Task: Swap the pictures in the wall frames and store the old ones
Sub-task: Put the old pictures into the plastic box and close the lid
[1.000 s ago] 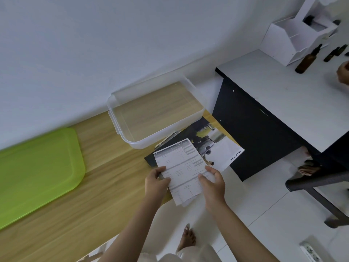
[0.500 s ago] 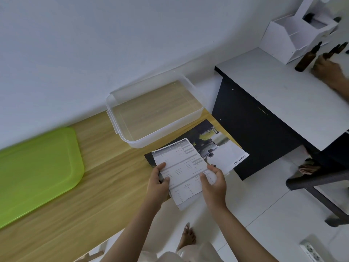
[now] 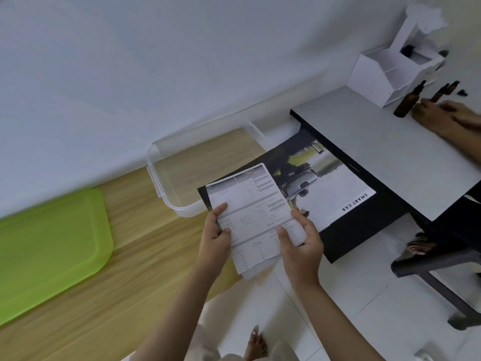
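At five o'clock from the clear storage box (image 3: 208, 162), the left hand (image 3: 214, 238) and right hand (image 3: 302, 241) pinch the printed sheets (image 3: 253, 214) by their side edges. I judge them light, floppy, easily creased; support both edges.

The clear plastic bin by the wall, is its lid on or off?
Off. The clear bin stands open-topped, the wooden table visible through it, and the green lid lies apart on the table.
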